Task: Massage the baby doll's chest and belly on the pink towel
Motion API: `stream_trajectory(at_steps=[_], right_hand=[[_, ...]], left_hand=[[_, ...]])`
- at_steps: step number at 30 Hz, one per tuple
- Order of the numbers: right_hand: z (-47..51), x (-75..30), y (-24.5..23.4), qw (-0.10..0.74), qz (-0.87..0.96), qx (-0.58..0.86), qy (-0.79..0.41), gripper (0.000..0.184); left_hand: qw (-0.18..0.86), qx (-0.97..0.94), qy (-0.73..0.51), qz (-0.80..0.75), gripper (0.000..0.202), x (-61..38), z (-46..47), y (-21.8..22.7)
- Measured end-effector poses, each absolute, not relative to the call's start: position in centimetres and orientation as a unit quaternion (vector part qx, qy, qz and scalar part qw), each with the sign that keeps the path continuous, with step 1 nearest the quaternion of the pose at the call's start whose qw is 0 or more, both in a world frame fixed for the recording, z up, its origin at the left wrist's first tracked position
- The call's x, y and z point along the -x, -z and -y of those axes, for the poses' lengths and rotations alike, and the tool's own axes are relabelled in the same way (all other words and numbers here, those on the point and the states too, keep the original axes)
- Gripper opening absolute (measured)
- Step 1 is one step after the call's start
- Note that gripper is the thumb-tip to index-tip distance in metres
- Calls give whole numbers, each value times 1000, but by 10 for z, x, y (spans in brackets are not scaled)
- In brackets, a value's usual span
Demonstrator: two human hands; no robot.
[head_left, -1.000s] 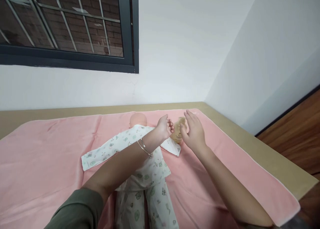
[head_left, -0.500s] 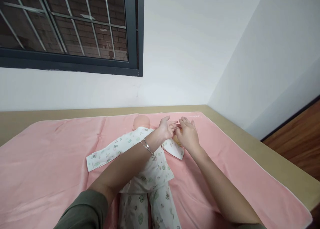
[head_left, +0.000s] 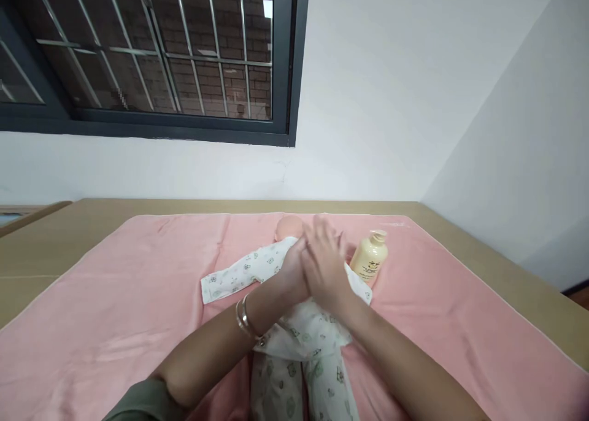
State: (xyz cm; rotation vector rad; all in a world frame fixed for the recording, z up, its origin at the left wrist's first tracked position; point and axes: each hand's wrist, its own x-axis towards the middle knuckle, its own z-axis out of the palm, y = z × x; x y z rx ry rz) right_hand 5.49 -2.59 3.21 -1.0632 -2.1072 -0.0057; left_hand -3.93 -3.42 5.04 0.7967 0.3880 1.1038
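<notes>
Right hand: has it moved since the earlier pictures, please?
Yes. Against the window frame, the right hand has moved left, away from the yellow bottle.

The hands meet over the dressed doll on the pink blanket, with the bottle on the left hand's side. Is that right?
Wrong side for the bottle: the head view shows it on the side of the right hand. The rest stands.

From a distance, I am holding the left hand (head_left: 291,275) against the right hand (head_left: 327,274), their fingers partly blurred, above a doll (head_left: 289,227) that is wearing a printed shirt (head_left: 313,335) and trousers (head_left: 280,389). A pale-yellow bottle (head_left: 369,260) is resting beside the right hand. A pink cloth (head_left: 147,323) is underlying all; a barred window (head_left: 297,59) is occupying the upper left.
</notes>
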Motion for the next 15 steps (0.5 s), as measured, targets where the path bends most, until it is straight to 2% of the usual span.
stream_trajectory(at_steps=[5,9,10,12,15], right_hand=[[6,-57,-11,420,799,429,-30,59],[55,-38,5,398,860,307,-87,77],[62,-37,5,408,860,284,-114,76],[62,-41,0,454,834,261,-171,61],[36,-59,-10,553,755,274,-222,38]], left_hand=[[813,-297,-474,-163,65,56,28,-61],[740,-301,-558,-222,63,65,11,-45],[708,-334,-574,-239,63,67,9,-38],[596,-440,-603,-295,60,72,14,-20],[340,-640,-562,-398,44,83,41,11]])
